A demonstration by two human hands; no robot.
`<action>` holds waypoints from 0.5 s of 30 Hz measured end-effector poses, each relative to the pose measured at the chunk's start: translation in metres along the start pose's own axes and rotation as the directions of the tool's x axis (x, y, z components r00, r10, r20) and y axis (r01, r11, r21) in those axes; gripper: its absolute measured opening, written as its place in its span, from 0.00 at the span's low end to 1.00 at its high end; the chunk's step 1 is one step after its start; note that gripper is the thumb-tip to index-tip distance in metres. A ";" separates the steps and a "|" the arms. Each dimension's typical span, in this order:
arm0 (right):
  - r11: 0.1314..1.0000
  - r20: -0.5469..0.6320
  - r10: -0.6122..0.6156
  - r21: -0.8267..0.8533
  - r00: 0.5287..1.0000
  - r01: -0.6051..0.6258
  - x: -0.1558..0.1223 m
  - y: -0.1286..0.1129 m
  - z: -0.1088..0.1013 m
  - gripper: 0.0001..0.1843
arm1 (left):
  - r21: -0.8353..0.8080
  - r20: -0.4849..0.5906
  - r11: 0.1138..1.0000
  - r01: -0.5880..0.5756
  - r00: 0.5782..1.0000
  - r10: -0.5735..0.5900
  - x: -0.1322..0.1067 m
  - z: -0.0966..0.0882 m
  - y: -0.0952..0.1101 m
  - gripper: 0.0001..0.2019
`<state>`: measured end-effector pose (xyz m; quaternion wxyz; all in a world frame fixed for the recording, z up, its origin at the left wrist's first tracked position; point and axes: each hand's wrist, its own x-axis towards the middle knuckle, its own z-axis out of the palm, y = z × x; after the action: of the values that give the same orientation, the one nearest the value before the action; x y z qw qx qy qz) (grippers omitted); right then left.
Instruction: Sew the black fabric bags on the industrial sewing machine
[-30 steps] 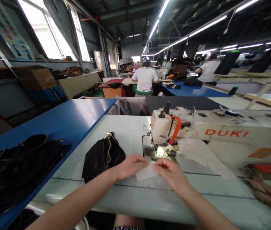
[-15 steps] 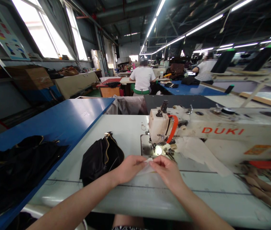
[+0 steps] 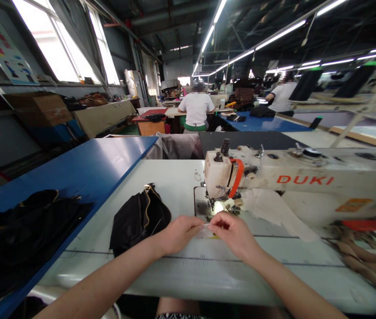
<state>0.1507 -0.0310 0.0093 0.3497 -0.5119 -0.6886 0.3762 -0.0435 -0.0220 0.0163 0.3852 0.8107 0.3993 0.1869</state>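
My left hand (image 3: 180, 233) and my right hand (image 3: 236, 235) meet in front of the sewing machine (image 3: 250, 170). Both are closed in a pinch on a small white piece of thin material (image 3: 205, 232), whether cloth or paper I cannot tell. Fingers cover much of it, and a bit of yellow shows beneath my right fingers. Just behind my hands are the machine's needle area and metal plate (image 3: 201, 204). A black zippered pouch (image 3: 129, 219) with a gold zipper rests on the pale table (image 3: 171, 175), left of my left hand.
Loose white material (image 3: 279, 212) lies under the machine arm. On the left, a blue table (image 3: 108, 153) bears black zippered pieces (image 3: 35, 226). Tan strips (image 3: 357, 257) hang at the right. A person in a white shirt (image 3: 196, 108) sits ahead; another person (image 3: 281, 97) is farther right.
The white piece shows less between my fingers and looks flatter or folded. My right fingers have shifted slightly over it. The pouch and the machine stay in place; the view has shifted slightly.
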 end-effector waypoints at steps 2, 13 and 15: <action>1.000 0.010 -0.009 0.007 1.000 0.008 0.000 -0.001 0.000 0.06 | 0.064 -0.040 0.997 -0.040 0.998 0.043 0.000 0.001 -0.001 0.13; 0.826 0.105 -0.430 -0.354 0.897 0.438 0.001 0.029 -0.005 0.12 | 0.717 -0.056 0.549 -0.429 0.751 0.659 0.010 0.006 -0.028 0.13; 0.794 0.215 -0.406 -0.397 0.888 0.460 0.006 0.033 -0.009 0.13 | 0.746 0.029 0.478 -0.464 0.739 0.673 0.015 0.008 -0.029 0.13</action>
<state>0.1714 -0.0175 -0.0147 0.2608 -0.3823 -0.8734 0.1513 -0.0440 -0.0022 -0.0112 -0.1026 0.9453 0.1917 0.2434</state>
